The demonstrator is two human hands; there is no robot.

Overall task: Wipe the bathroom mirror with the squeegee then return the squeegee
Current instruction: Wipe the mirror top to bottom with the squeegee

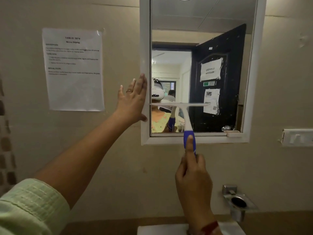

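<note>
A beige wall (118, 167) fills the view, lit dimly and evenly. A printed sheet of paper (73, 69) is taped to it at the left. At the right edge sits a white switch plate (298, 137). Lower right, a metal holder (238, 201) juts from the wall above a brown ledge (279, 221)

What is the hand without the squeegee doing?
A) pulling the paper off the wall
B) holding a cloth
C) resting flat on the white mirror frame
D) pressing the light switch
C: the left hand lies open and flat against the left side of the white mirror frame, while the right hand grips the squeegee.
</note>
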